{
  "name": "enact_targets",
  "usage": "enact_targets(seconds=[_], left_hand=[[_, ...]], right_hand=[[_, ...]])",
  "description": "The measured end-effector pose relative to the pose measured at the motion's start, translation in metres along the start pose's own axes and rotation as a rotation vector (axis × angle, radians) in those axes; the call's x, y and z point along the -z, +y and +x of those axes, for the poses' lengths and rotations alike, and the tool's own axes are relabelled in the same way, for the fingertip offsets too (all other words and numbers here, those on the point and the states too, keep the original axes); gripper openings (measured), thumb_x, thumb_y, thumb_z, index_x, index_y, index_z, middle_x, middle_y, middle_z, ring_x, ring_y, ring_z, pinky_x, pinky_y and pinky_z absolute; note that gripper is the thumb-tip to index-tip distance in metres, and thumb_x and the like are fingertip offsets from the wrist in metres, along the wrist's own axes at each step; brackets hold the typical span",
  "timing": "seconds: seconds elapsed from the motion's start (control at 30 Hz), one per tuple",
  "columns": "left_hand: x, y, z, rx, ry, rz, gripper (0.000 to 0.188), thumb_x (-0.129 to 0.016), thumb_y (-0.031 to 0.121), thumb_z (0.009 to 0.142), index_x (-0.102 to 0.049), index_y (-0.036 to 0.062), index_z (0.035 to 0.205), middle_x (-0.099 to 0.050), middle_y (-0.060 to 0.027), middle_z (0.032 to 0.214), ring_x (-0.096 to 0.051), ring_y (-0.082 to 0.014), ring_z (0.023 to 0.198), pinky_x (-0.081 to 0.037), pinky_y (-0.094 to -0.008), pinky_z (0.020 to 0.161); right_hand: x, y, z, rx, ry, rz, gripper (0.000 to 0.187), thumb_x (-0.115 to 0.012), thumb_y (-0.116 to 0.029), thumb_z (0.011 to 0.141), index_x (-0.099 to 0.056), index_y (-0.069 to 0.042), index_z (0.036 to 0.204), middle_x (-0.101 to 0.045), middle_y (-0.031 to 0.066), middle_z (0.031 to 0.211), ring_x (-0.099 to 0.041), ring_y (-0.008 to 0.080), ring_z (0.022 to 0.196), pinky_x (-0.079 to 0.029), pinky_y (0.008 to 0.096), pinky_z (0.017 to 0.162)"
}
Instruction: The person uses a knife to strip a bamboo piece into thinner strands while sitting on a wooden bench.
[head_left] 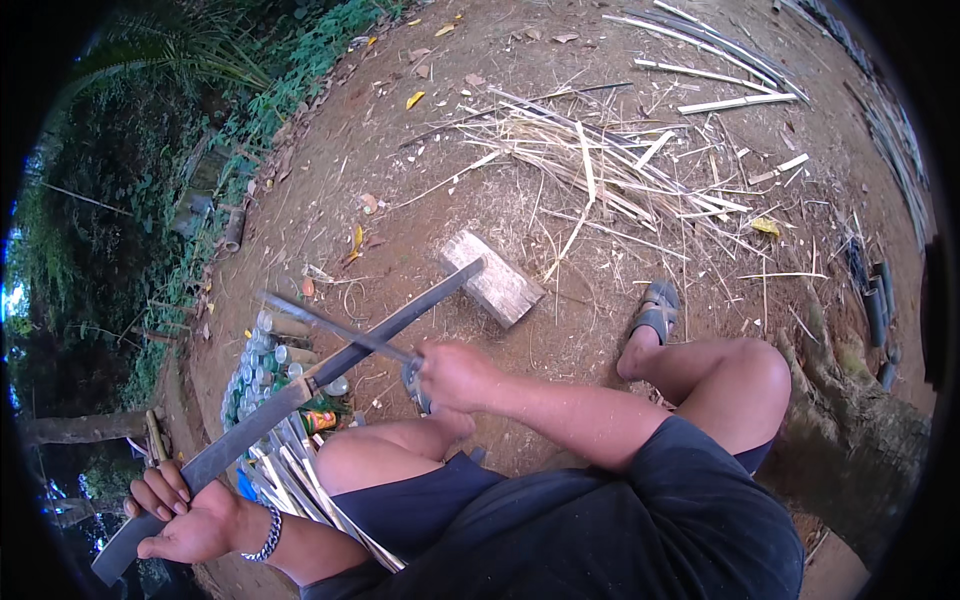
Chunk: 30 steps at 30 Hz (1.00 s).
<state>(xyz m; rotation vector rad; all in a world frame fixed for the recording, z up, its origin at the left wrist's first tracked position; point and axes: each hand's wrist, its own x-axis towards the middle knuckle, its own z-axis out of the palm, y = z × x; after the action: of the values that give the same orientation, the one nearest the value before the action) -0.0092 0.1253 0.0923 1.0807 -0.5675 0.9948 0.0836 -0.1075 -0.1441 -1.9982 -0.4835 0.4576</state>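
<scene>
My left hand, with a chain bracelet at its wrist, is closed around the near end of a long dark strip of split bamboo. A joint shows partway along the strip. Its far end lies on a short squared wooden block on the ground. My right hand grips a long-bladed knife, whose handle is hidden in the fist. The blade points to the far left and crosses over the strip just beyond the joint. Whether its edge touches the bamboo I cannot tell.
Pale split strips lie heaped on the dirt ahead, with longer strips at the far right. Bottles and a bundle of slats are by my left leg. A tree trunk stands at right.
</scene>
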Motion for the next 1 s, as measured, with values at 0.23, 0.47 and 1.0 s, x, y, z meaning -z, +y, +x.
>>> enact_targets(seconds=[0.23,0.47,1.0], left_hand=[[-0.001,0.006,-0.003,0.054,-0.072,-0.073,0.047,-0.056,0.052,0.089,-0.047,0.0070,0.082,-0.033,0.0013,0.063,-0.029,-0.0090,0.051,-0.025,-0.0242,0.050],[-0.001,0.006,-0.005,0.030,-0.084,-0.021,0.044,-0.058,0.050,0.090,-0.047,0.0083,0.080,-0.033,0.0026,0.062,-0.029,-0.0078,0.050,-0.026,-0.0236,0.051],[-0.009,0.005,0.002,0.088,-0.192,-0.088,0.054,-0.044,0.061,0.091,-0.044,0.0105,0.072,-0.033,0.0038,0.056,-0.028,-0.0072,0.045,-0.026,-0.0218,0.047]], right_hand=[[0.001,0.078,0.003,-0.332,0.099,0.025,0.021,-0.055,-0.017,0.085,-0.063,-0.006,0.102,-0.066,0.0216,0.096,-0.064,0.0375,0.091,-0.050,0.0465,0.082],[0.029,0.014,-0.011,-0.178,-0.028,-0.079,0.023,-0.055,-0.018,0.084,-0.063,-0.004,0.100,-0.066,0.0220,0.096,-0.064,0.0370,0.093,-0.051,0.0467,0.082],[0.020,-0.033,-0.013,0.160,-0.011,-0.038,0.023,-0.058,-0.014,0.078,-0.059,-0.007,0.100,-0.065,0.0200,0.085,-0.064,0.0389,0.080,-0.051,0.0494,0.072]])
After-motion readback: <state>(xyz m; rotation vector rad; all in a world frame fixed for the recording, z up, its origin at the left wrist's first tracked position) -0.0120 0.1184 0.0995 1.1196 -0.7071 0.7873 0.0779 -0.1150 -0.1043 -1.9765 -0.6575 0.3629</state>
